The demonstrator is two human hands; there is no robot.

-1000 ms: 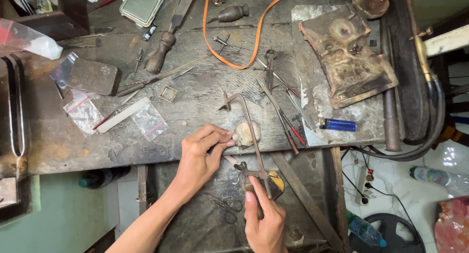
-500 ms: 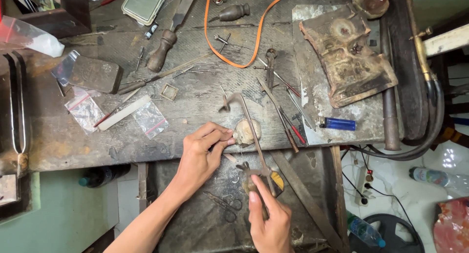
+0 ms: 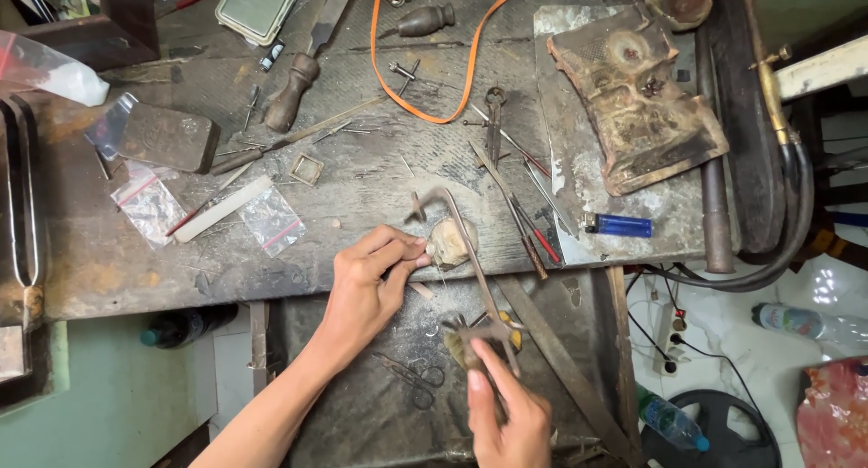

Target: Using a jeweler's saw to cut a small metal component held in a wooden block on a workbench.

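My right hand (image 3: 506, 412) grips the handle of a rusty frame saw (image 3: 470, 255) whose thin frame runs up and left over the bench edge. Against a worn wooden bench peg (image 3: 449, 242), my left hand (image 3: 371, 278) pinches a small piece too small to make out. The saw's upper end sits just above the peg. Both hands work at the front edge of the scarred wooden workbench (image 3: 362, 179).
Files, pliers (image 3: 493, 115), a blue lighter (image 3: 619, 225), an orange cord (image 3: 434, 79), small plastic bags (image 3: 149, 206), a metal block (image 3: 167, 138) and a charred soldering board (image 3: 633, 97) lie on the bench. Scissors (image 3: 416, 378) lie in the tray below. Hoses run along the right.
My right hand and the saw have shifted slightly down and back along the stroke. My left hand stays pinched at the peg.
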